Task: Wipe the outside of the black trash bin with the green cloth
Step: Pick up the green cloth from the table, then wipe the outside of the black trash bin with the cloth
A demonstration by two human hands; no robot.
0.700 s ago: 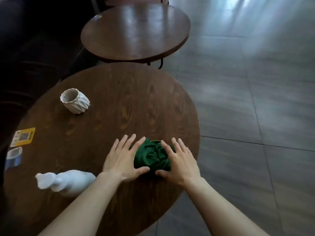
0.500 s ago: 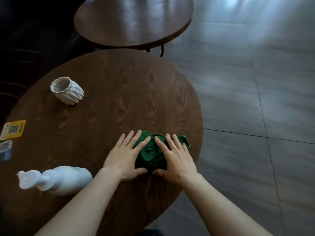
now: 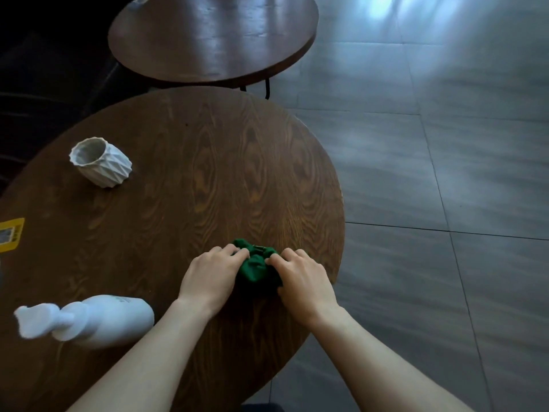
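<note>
A crumpled green cloth [image 3: 256, 267] lies near the right front edge of a round wooden table [image 3: 184, 179]. My left hand [image 3: 212, 273] presses in on its left side with fingers curled over the fabric. My right hand [image 3: 300, 278] closes on its right side the same way, so the cloth is bunched between both hands. No black trash bin shows in the head view.
A white ribbed cup [image 3: 100, 162] stands at the table's far left. A white pump bottle [image 3: 86, 321] lies on its side near the front left. A yellow card [image 3: 10, 233] sits at the left edge. A second round table [image 3: 214, 37] stands behind; grey tiled floor [image 3: 430, 203] on the right.
Both hands went from lying flat with spread fingers beside the cloth to curling their fingers over it, gathering it into a tighter bunch. The camera view shifted slightly.
</note>
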